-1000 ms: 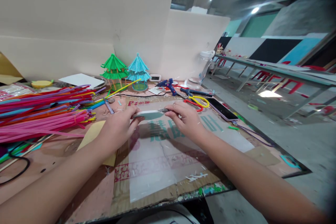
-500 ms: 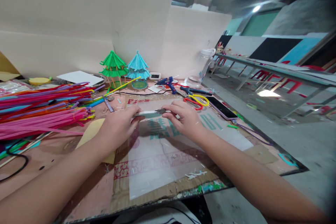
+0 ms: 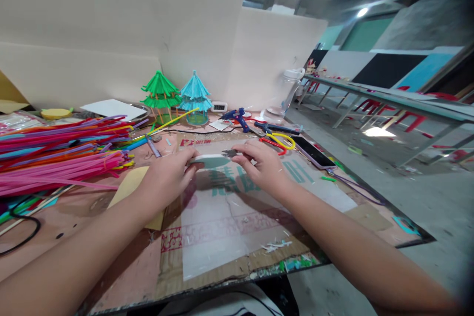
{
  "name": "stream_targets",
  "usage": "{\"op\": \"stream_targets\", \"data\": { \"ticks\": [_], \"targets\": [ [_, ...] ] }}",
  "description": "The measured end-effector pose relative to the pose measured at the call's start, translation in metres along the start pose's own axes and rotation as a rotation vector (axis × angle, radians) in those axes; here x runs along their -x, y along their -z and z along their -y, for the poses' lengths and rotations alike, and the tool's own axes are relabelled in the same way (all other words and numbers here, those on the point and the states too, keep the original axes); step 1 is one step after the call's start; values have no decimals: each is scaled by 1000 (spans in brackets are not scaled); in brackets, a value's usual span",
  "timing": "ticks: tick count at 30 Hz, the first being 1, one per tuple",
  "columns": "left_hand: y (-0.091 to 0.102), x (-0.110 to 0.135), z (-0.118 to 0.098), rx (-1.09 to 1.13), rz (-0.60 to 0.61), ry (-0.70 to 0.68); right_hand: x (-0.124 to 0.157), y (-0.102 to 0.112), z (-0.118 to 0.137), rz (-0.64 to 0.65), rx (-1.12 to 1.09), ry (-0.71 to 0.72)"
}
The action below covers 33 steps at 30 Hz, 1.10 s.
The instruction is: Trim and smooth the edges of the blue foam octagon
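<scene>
In front of me my left hand (image 3: 172, 172) pinches the left end of a thin white flat piece (image 3: 213, 158), seen nearly edge-on. My right hand (image 3: 261, 164) has its fingers closed on a small dark blade-like metal piece (image 3: 229, 153), whose tip reaches the right edge of the white piece. Most of this dark piece is hidden in the fingers, so its exact kind does not show. Both hands hover over a translucent printed plastic sheet (image 3: 211, 237) that lies on a board. Thin white shavings (image 3: 277, 245) are scattered near the sheet's lower edge.
Bundled coloured pipe cleaners (image 3: 62, 158) lie at left. Behind stand a green tiered model (image 3: 160, 96) and a blue one (image 3: 194, 96). A glue gun (image 3: 239, 118), scissors (image 3: 277, 142), a phone (image 3: 313, 152) and a clear bottle (image 3: 287, 91) are at the right.
The white piece has tilted so more of its flat face shows. My right hand and the dark tip have shifted slightly to the right. The left hand stays nearly in place.
</scene>
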<state>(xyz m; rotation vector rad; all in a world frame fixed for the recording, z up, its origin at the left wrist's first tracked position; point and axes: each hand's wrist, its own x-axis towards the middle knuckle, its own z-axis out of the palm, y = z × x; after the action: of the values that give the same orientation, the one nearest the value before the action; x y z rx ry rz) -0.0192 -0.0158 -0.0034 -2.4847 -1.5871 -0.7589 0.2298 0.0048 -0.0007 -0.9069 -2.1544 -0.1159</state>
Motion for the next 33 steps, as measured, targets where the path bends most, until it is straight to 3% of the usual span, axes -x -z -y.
{"op": "stream_targets", "data": {
  "ticks": [13, 19, 25, 28, 33],
  "targets": [
    [-1, 1, 1, 44, 48, 15, 0, -1, -2, 25, 1, 44],
    [-1, 0, 1, 159, 71, 49, 1, -4, -1, 4, -186, -257],
    [-4, -3, 1, 297, 17, 84, -3, -14, 2, 114, -505, -575],
    [-3, -4, 0, 374, 20, 78, -4, -16, 1, 157, -576, -629],
    [4, -5, -2, 411, 43, 41, -4, -17, -1, 127, -631, -591]
  ]
}}
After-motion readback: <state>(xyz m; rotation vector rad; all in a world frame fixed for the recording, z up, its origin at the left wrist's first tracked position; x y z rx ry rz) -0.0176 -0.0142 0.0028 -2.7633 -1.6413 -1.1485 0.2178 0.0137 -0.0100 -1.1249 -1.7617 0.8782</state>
